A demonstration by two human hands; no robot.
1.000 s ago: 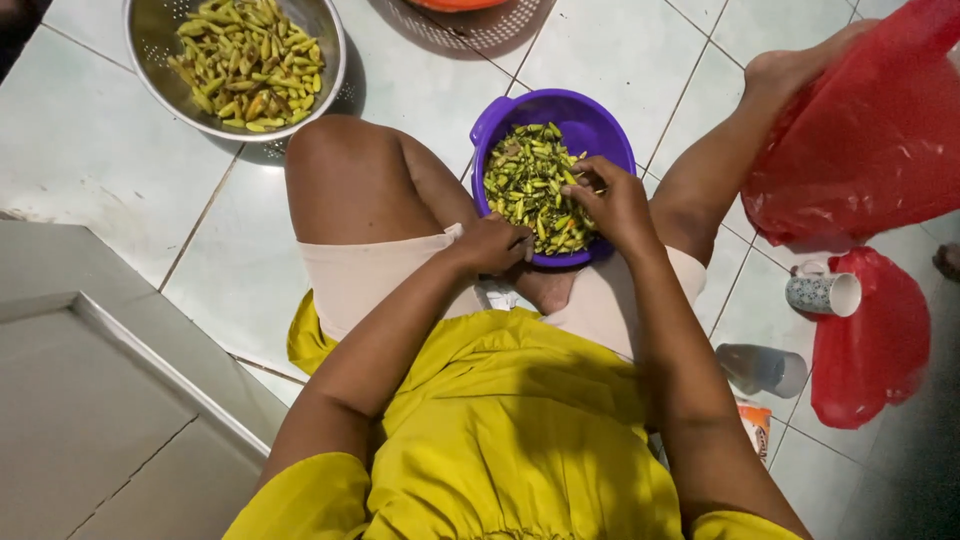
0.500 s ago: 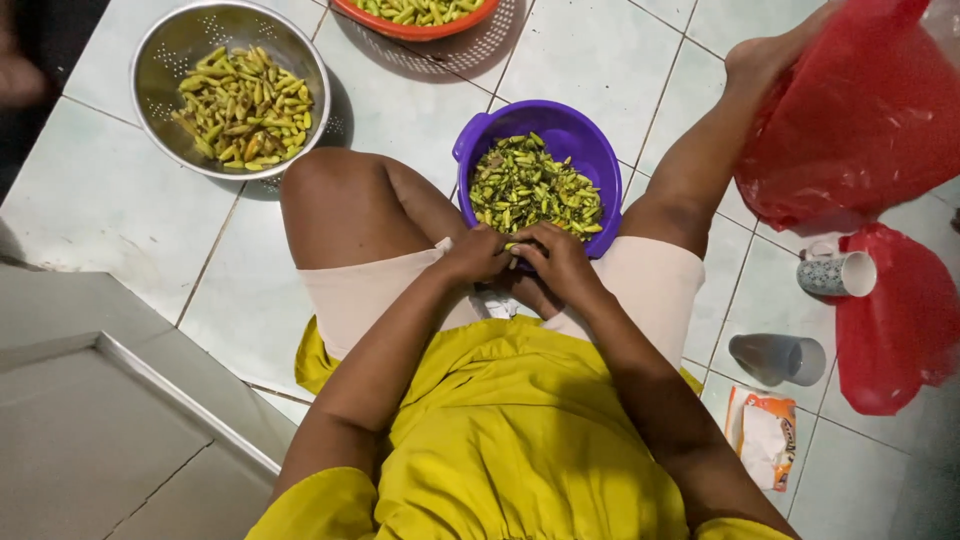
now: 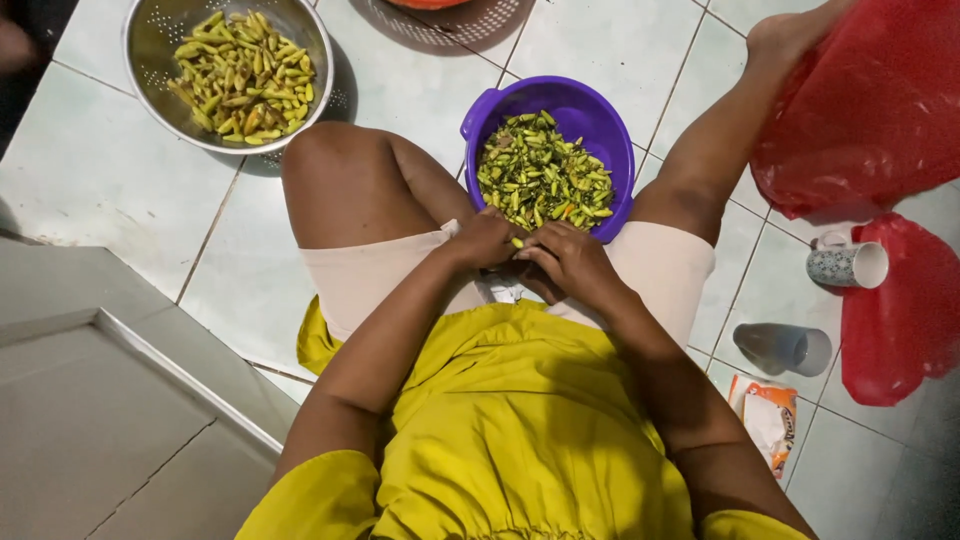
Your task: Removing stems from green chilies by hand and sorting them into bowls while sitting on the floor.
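At the centre of the frame the left hand (image 3: 487, 240) and the right hand (image 3: 568, 262) meet over the lap, fingertips pressed together around one small green chili (image 3: 517, 243). Just above them, between the bare legs, sits a round purple plastic bowl (image 3: 590, 106) heaped with slim, glossy green pods. A perforated steel colander (image 3: 150, 40) at upper left holds paler, yellowish chilies. Crinkled red plastic bags (image 3: 870, 110) fill the right edge, over smooth pale floor tiles (image 3: 100, 170).
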